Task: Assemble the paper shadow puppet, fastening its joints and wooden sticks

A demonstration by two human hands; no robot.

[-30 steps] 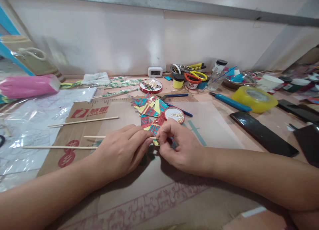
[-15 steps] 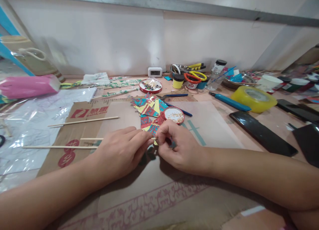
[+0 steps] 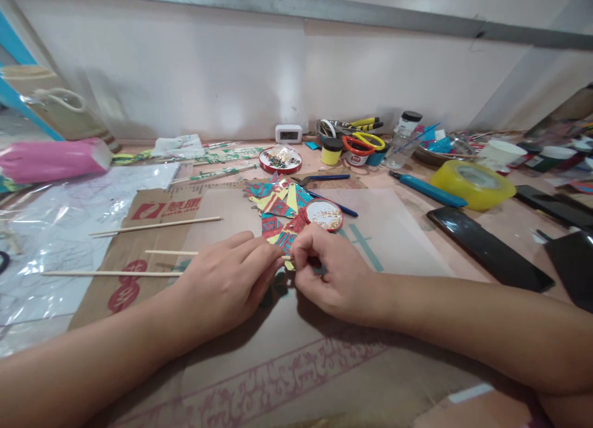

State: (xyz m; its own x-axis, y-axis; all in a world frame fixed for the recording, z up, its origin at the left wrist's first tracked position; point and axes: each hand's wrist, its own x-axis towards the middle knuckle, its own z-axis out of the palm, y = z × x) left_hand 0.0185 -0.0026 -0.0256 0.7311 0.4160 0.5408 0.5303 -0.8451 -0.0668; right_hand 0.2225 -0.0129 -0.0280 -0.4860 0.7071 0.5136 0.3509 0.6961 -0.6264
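Observation:
My left hand (image 3: 227, 280) lies on the cardboard sheet (image 3: 259, 360) with its fingers closed on a thin wooden stick (image 3: 170, 252) that runs out to the left. Facing it, my right hand (image 3: 331, 273) pinches the stick's tip where it meets a colourful red, teal and yellow paper cutout (image 3: 280, 209). The fingertips of the two hands nearly touch. A small round red-rimmed lid with gold bits (image 3: 324, 214) sits just beyond my right hand. What lies under my fingers is hidden.
Two more wooden sticks (image 3: 155, 226) lie on the cardboard at left, beside plastic sheeting (image 3: 55, 243). At the back are a second red lid (image 3: 280, 159), scissors (image 3: 364, 142), jars, a small clock (image 3: 288, 133) and a yellow tape roll (image 3: 472, 184). Dark flat strips (image 3: 488, 249) lie to the right.
The stick in my hands has shifted slightly to the left between frames. Both hands stay in almost the same place.

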